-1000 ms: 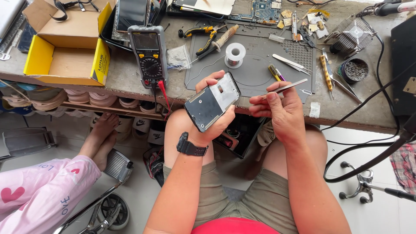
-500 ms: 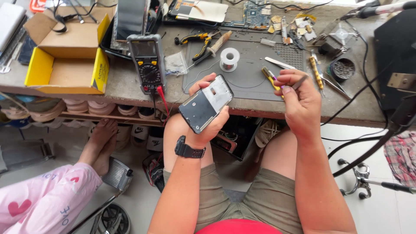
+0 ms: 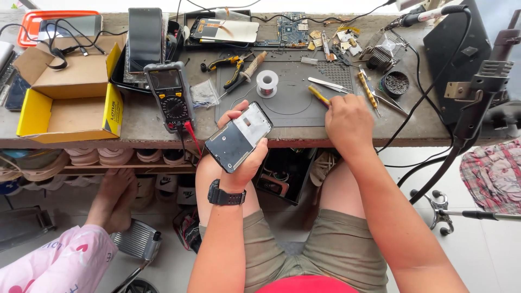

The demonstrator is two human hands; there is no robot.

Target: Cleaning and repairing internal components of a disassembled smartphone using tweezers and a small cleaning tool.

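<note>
Right hand (image 3: 349, 120) has moved from beside the phone frame (image 3: 239, 137) out to the bench (image 3: 141, 127) mat, fingers closed on a yellow-handled tool (image 3: 319, 96); left hand (image 3: 244, 157) clamps the frame, mid tool-swap.

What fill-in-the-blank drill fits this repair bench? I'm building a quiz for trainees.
1. The left hand holds an opened ____ with its back cover off.
2. The right hand grips a tool with a ____ handle over the grey mat.
3. The spool of solder wire stands on the grey ____.
4. Left of the multimeter sits an open ____ box.

Missing words: phone; yellow; mat; cardboard
</note>
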